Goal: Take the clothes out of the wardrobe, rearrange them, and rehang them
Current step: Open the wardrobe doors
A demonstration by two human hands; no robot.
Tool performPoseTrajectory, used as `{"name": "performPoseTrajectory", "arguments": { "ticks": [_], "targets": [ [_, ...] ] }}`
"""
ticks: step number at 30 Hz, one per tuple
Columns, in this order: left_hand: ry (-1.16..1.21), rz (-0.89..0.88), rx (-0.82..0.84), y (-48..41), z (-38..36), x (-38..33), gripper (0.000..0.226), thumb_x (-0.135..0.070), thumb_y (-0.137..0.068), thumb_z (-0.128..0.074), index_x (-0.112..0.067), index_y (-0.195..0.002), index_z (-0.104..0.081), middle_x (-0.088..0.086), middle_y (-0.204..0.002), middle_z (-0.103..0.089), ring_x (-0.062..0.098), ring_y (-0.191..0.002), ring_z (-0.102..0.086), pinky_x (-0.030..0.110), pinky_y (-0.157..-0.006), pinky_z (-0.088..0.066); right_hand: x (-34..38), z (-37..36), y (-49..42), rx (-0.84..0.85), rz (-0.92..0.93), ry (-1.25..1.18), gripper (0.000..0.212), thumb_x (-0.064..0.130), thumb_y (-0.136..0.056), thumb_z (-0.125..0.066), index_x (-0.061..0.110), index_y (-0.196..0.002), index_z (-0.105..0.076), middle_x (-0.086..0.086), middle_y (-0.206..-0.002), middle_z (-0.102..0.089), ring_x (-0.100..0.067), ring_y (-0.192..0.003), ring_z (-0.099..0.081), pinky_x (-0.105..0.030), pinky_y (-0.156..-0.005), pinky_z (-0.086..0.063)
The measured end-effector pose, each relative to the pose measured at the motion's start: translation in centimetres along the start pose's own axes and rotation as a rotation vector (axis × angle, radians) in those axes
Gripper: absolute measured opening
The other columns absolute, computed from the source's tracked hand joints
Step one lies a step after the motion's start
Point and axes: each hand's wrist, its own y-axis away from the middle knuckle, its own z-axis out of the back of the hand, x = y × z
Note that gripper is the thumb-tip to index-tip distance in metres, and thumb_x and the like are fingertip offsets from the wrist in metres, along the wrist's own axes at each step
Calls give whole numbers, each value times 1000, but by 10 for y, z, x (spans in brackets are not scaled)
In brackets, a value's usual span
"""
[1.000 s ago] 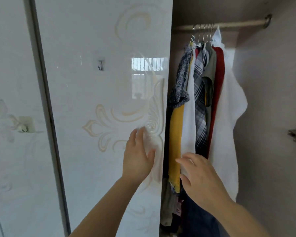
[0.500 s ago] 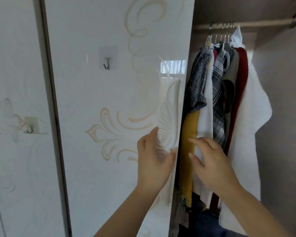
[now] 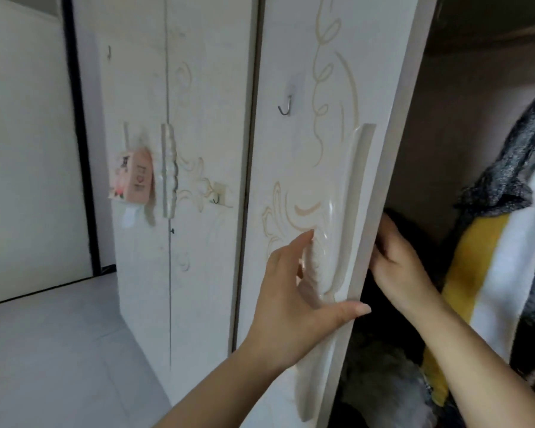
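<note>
We have both hands on door, working it wider for access. Left hand wraps handle, thumb hooked round door edge, gripping for leverage. Right hand behind door edge, fingers curled on it from inside, pushing outward in our judgement. Clothes hang right of door, inside wardrobe, untouched. Nothing taken out yet.

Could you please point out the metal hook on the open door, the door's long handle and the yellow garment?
metal hook [image 3: 285, 105], head view, on its curved lower end.
door handle [image 3: 351, 208], head view, on its upper shaft.
yellow garment [image 3: 470, 267], head view, on its front panel.
</note>
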Motion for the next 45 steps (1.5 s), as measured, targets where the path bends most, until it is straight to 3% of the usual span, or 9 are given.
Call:
{"name": "performPoseTrajectory", "arguments": {
  "ticks": [4, 6, 11, 14, 18, 24, 29, 38, 45],
  "targets": [
    [-99, 32, -94, 15, 40, 1, 82, -66, -50, -70, -67, -117, -23, -32, -117, -39, -10, -103, -46, 11, -75, -47, 19, -38, -11, 104, 141, -87, 40, 52, -86, -49, 51, -125, -41, 38, -126, -42, 14, -122, -39, -6, -100, -32],
    [-225, -15, -178, 23, 65, 1, 86, -64, -53, -70, -61, -125, -23, -30, -121, -37, -5, -105, -47, 9, -79, -46, 28, -57, -17, 117, 228, -107, 61, 61, -87, -42, 30, -139, -36, 22, -138, -39, 5, -130, -35, -12, -106, -31],
    [-601, -139, -346, 40, 120, -3, 87, -58, -65, -64, -44, -137, -16, -28, -135, -22, 7, -130, -31, 22, -103, -33, 51, -112, -27, 198, 225, -161, 66, 46, -93, -43, 26, -149, -14, 5, -154, -21, -10, -142, -19, -46, -114, -27],
    [-766, -115, -422, 46, 148, -3, 83, -54, -69, -57, -40, -139, -15, -11, -145, -16, 1, -136, -14, 13, -105, -19, 71, -144, -29, 148, 232, -128, 71, 49, -84, -36, 30, -148, -10, 3, -156, -13, -11, -142, -14, -35, -115, -21],
    [-1019, -134, -487, 42, 177, 1, 74, -40, -75, -53, -34, -141, -19, 0, -148, -15, 19, -134, -22, 36, -106, -23, 82, -182, -37, 142, 282, -51, 66, 44, -89, -44, 42, -138, 1, 0, -157, -4, -11, -143, -6, -20, -108, -10],
    [-1454, -150, -409, 15, 212, 22, 89, -13, -69, -72, -24, -143, -25, 15, -149, -17, 35, -134, -17, 52, -107, -19, 57, -230, -44, 222, 294, 158, 86, 37, -86, -61, 34, -143, 3, -3, -157, -2, -19, -145, -2, -39, -117, -17],
    [-1758, -259, -214, -1, 237, 39, 56, -12, -86, -31, -12, -142, -33, 16, -152, -18, 35, -140, -8, 54, -114, -2, 47, -265, -49, 205, 261, 221, 88, 32, -81, -69, 26, -149, -14, -6, -157, -7, -23, -144, -5, -40, -115, -20],
    [-1871, -184, -172, -23, 284, 82, 58, -18, -86, -22, -9, -142, -34, 13, -151, -25, 30, -140, -21, 48, -113, -8, 43, -311, -69, 154, 250, 269, 91, 30, -71, -78, 22, -146, -27, -13, -154, -18, -37, -141, -17, -47, -108, -28],
    [-1776, -241, -189, -30, 297, 96, 63, -12, -81, -42, -10, -143, -32, 11, -152, -23, 28, -141, -12, 48, -114, -5, 34, -310, -78, 195, 300, 272, 91, 24, -71, -79, 22, -146, -27, -13, -154, -18, -37, -141, -19, -43, -109, -23]
  ]
}}
